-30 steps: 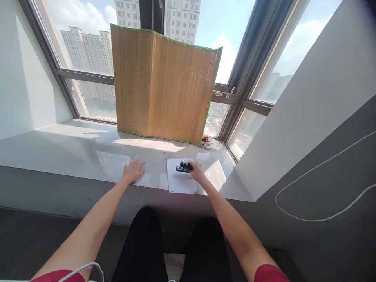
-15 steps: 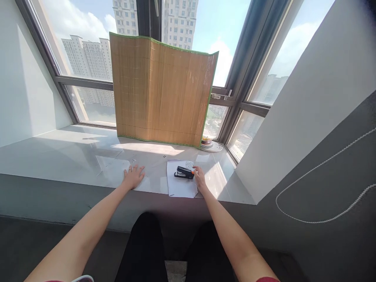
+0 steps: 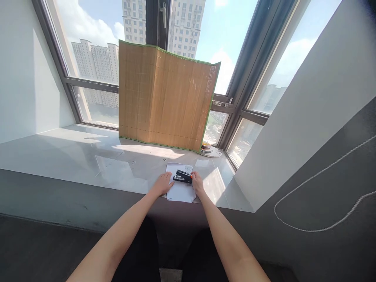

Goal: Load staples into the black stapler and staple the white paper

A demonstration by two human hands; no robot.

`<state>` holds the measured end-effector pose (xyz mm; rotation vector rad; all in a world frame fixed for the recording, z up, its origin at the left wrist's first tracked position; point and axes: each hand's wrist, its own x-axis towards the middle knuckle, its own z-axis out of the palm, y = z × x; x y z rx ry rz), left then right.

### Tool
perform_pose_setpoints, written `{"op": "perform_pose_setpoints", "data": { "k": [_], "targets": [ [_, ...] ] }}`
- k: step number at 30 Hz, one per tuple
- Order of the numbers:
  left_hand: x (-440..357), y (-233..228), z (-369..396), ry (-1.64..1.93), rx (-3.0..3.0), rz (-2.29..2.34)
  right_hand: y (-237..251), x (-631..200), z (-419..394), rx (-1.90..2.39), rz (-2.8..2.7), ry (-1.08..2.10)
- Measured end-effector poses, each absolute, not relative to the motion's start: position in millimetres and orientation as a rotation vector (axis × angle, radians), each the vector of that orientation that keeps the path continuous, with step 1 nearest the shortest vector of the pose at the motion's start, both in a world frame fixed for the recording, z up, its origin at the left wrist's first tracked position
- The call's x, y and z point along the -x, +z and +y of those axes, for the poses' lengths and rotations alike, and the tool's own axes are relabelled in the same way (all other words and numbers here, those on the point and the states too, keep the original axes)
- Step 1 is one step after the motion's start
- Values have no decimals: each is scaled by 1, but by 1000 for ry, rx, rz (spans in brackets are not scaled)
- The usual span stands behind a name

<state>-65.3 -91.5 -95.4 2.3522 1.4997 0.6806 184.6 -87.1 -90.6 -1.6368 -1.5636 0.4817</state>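
Note:
A black stapler (image 3: pixel 183 177) with an orange spot at its right end lies across white paper (image 3: pixel 180 192) on the window sill. The paper bears a small printed patch near its top right. My right hand (image 3: pixel 197 183) has its fingers closed around the stapler's right end. At the paper's left edge rests my left hand (image 3: pixel 162 184), thumb and fingers apart, close to the stapler's left end. Whether it touches the stapler is unclear.
A bamboo mat (image 3: pixel 167 98) with green edging stands upright against the window. Beside its lower right corner is a stack of flat round things (image 3: pixel 207 148). Tiny bits lie on the pale sill (image 3: pixel 73 156). A beaded cord (image 3: pixel 311 172) hangs at right.
My left hand has moved right across the sill to the paper's left edge. My right hand stays at the stapler's right end. The view has shifted slightly.

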Motion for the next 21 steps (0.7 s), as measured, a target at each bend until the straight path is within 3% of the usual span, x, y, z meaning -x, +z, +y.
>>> {"op": "perform_pose_setpoints", "data": {
  "k": [21],
  "targets": [
    [88, -95, -86, 750, -2132, 1450, -90, -180, -89, 1660, -1586, 433]
  ]
}}
